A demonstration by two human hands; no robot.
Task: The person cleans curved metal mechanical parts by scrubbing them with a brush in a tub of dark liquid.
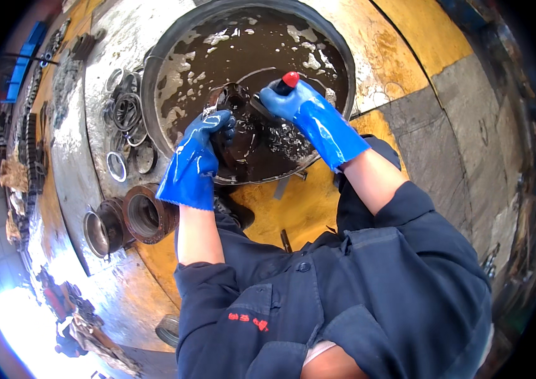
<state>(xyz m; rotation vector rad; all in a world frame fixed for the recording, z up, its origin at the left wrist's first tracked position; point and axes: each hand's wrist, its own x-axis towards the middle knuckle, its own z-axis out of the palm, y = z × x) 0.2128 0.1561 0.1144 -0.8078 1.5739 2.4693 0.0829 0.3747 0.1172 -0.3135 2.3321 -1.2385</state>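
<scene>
Both my hands wear blue rubber gloves over a large round basin filled with dark, foamy liquid. My left hand grips a dark, wet round metal part held just above the liquid. My right hand is closed around a tool with a red-tipped handle, and its working end presses on the top of the metal part. The tool's head is hidden by my glove and the part.
Several metal rings and seals lie on the wet sheet left of the basin. Round bearing-like housings and a metal cup stand near my left elbow. Chains and dark parts line the far left. The floor is yellow and grey.
</scene>
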